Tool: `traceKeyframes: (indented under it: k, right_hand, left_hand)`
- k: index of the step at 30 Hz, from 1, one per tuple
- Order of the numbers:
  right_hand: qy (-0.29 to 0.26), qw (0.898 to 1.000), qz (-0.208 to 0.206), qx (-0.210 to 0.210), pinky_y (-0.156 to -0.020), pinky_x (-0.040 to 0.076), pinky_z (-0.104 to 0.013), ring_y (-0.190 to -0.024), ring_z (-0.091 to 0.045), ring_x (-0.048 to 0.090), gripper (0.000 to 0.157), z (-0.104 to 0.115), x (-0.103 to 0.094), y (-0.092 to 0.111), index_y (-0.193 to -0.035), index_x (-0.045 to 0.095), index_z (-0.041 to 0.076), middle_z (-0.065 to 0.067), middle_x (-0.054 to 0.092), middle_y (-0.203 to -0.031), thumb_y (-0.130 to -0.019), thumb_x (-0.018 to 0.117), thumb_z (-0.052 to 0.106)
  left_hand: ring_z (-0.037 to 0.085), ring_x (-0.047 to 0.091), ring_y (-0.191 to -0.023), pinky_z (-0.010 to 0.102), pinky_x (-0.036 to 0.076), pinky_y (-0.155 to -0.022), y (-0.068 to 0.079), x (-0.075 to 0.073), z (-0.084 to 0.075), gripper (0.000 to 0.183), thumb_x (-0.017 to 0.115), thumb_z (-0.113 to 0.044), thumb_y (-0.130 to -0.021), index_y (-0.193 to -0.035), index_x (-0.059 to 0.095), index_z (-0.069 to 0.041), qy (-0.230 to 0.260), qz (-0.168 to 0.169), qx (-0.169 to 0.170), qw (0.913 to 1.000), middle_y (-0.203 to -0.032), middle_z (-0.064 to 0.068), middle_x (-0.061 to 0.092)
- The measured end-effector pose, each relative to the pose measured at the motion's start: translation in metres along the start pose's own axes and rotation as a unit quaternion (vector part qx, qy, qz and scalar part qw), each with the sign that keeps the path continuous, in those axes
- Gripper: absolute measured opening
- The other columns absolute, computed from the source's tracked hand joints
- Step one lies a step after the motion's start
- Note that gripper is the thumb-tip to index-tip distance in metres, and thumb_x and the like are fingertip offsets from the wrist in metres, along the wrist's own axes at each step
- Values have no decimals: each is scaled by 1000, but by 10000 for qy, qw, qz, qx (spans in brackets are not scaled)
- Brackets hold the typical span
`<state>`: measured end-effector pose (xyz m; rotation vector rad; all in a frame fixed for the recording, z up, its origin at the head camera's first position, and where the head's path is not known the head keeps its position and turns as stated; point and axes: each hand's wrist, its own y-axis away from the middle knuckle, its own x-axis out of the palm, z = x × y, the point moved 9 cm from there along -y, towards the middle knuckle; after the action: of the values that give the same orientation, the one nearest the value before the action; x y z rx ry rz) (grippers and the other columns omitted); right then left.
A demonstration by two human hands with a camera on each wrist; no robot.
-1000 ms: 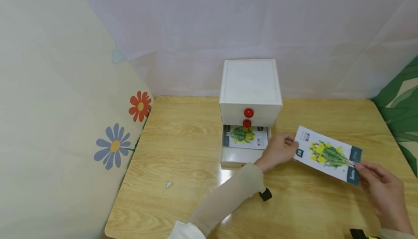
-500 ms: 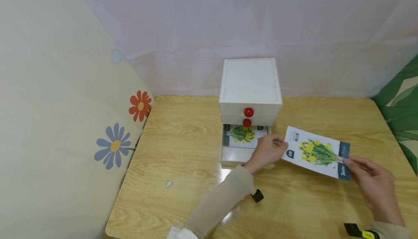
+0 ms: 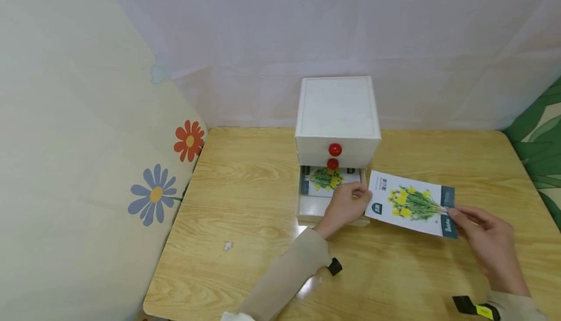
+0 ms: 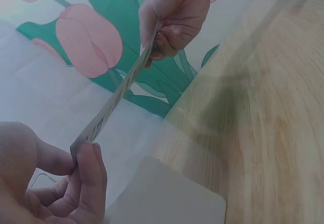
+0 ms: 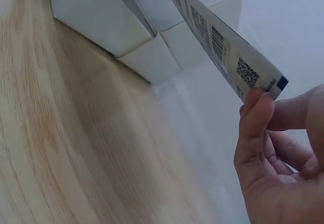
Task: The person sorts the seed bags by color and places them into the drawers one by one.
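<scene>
A flat white seed packet (image 3: 412,205) with a picture of yellow flowers and a dark green band is held between both hands above the table. My left hand (image 3: 345,207) pinches its left end, over the right side of a pulled-out drawer (image 3: 313,206). At the banded right end, my right hand (image 3: 487,237) grips the packet between thumb and fingers. The right wrist view shows its back, with a barcode and QR code (image 5: 248,72). A second, similar packet (image 3: 319,179) lies in the drawer, face up, its right part partly covered by my left hand.
The drawer belongs to a small white cabinet (image 3: 339,109) with red knobs (image 3: 335,149), standing at the table's back edge. A small white scrap (image 3: 228,246) lies on the wooden table (image 3: 210,204) at left. A pale cloth (image 3: 245,43) hangs behind.
Both hands have moved left with the seed packet, bringing its left end to the drawer's right side. The packet has turned closer to level in the head view. The drawer stays out.
</scene>
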<state>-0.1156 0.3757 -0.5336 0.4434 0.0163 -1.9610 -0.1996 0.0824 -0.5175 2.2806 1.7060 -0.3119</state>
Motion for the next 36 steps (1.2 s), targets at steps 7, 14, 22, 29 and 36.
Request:
traceKeyframes:
  k: [7, 14, 22, 29, 36]
  right_hand:
    - [-418, 9989, 178, -62, -59, 54, -12, -75, 9, 63, 17, 2, 14, 2, -108, 77, 16, 28, 67, -88, -92, 72, 21]
    - [236, 9992, 310, -45, -63, 54, -11, -80, 9, 60, 25, 4, 30, 8, -116, 73, 14, 31, 62, -92, -96, 68, 27]
    - [267, 9979, 555, -219, -68, 55, -11, -86, 8, 61, 33, 14, 48, 8, -124, 69, 10, 28, 60, -98, -97, 65, 29]
    - [-58, 9974, 644, -301, -67, 55, -11, -84, 7, 62, 27, 17, 56, 10, -118, 72, 11, 27, 64, -97, -96, 68, 26]
    - [-22, 9956, 806, -479, -69, 55, -11, -87, 7, 61, 30, 24, 69, 11, -120, 70, 10, 28, 62, -99, -97, 67, 28]
  left_hand:
    - [0, 63, -79, 19, 53, -70, 6, -13, 6, 11, 66, -24, -94, -88, 72, -18, -160, -110, 87, 9998, -83, -9, 69]
    - [0, 66, -80, 18, 55, -71, 12, -25, 14, 12, 66, -25, -96, -94, 73, -16, -138, -89, 88, 9998, -85, -7, 71]
    - [-1, 65, -80, 18, 55, -75, 17, -40, 21, 13, 64, -25, -96, -93, 73, -15, -258, -239, 242, 9991, -86, -7, 70]
    - [0, 66, -74, 17, 56, -70, 22, -47, 21, 15, 63, -22, -97, -97, 72, -11, -196, -237, 266, 9992, -84, -2, 71]
    - [3, 65, -75, 20, 56, -68, 25, -60, 23, 15, 63, -23, -97, -97, 72, -12, -231, -246, 65, 9994, -86, -3, 70]
